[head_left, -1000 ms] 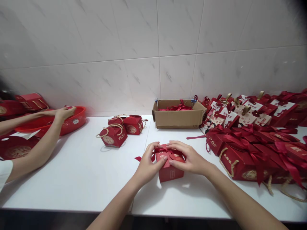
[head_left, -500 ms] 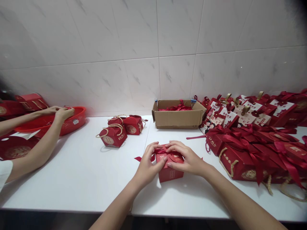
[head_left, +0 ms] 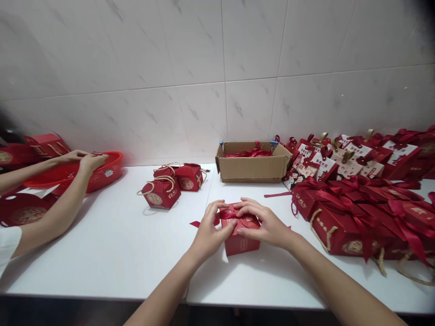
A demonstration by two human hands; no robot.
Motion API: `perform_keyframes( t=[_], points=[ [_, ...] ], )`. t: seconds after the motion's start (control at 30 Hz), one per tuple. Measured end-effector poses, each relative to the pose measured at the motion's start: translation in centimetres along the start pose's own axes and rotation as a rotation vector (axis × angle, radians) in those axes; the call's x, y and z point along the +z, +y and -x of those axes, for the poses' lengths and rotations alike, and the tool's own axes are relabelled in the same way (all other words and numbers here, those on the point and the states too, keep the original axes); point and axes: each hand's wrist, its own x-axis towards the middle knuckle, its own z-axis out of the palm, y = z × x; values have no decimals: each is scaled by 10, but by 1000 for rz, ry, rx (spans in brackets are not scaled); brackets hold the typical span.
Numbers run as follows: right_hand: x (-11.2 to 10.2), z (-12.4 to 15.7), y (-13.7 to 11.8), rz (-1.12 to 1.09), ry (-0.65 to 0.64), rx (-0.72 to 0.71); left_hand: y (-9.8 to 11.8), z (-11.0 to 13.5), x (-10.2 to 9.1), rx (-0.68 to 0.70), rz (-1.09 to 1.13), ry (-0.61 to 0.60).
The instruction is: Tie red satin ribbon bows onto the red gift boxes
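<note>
A small red gift box (head_left: 242, 242) with gold print stands on the white table in front of me, a dark red ribbon (head_left: 231, 216) running across its top. My left hand (head_left: 215, 228) is curled round its left side, the thumb on the top near the front edge. From the right, my right hand (head_left: 261, 222) grips the same box, fingers over the lid and thumb along the front. Ribbon ends stick out on both sides past my hands. The fingers partly cover the lid.
Behind the box stands a cardboard box (head_left: 253, 170) of red ribbons. Left of it sit red boxes with rope handles (head_left: 162, 194). Finished-looking ribboned boxes (head_left: 353, 226) crowd the right side. At far left a co-worker's hands (head_left: 86, 162) are over a red plastic basket (head_left: 108, 174).
The box has tipped or shifted very slightly away from me, with both hands still around it. The co-worker's arms have moved a little to the right.
</note>
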Motion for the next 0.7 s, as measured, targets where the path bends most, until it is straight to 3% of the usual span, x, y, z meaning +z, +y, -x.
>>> perform_keyframes(
  t=[0.1, 0.27, 0.43, 0.57, 0.7],
  points=[
    [-3, 0, 0, -1, 53, 29, -2, -1, -2, -38, 34, -10],
    [-10, 0, 7, 53, 309, 237, -5, -5, -7, -177, 18, 50],
    [-9, 1, 12, 49, 194, 456, -11, -12, -9, -343, 90, -36],
    [-3, 0, 14, 3, 193, 497, -8, -21, -12, -209, 26, 5],
    [-1, -2, 14, 6, 211, 466, 5, -29, -13, -65, 9, -152]
  ],
)
